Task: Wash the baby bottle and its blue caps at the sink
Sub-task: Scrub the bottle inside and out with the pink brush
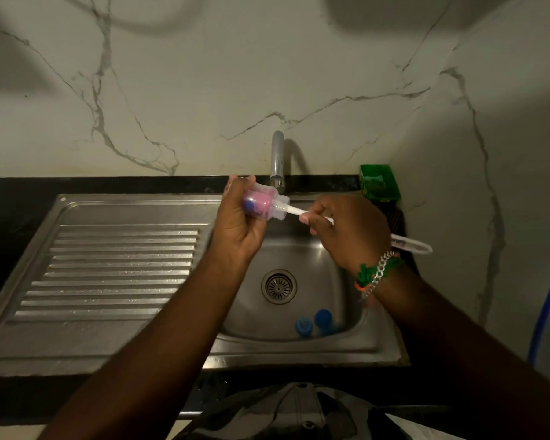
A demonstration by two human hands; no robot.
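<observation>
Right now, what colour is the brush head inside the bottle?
Pink, with a blue tip; the brush head shows through the clear bottle in the head view.

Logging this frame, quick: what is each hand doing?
Left hand: grips the baby bottle.
Right hand: grips the brush handle; brush head is inside the bottle.

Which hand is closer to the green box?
The right. The right hand holds the brush handle just below and left of the green box. The left hand grips the bottle farther left, past the tap.
</observation>
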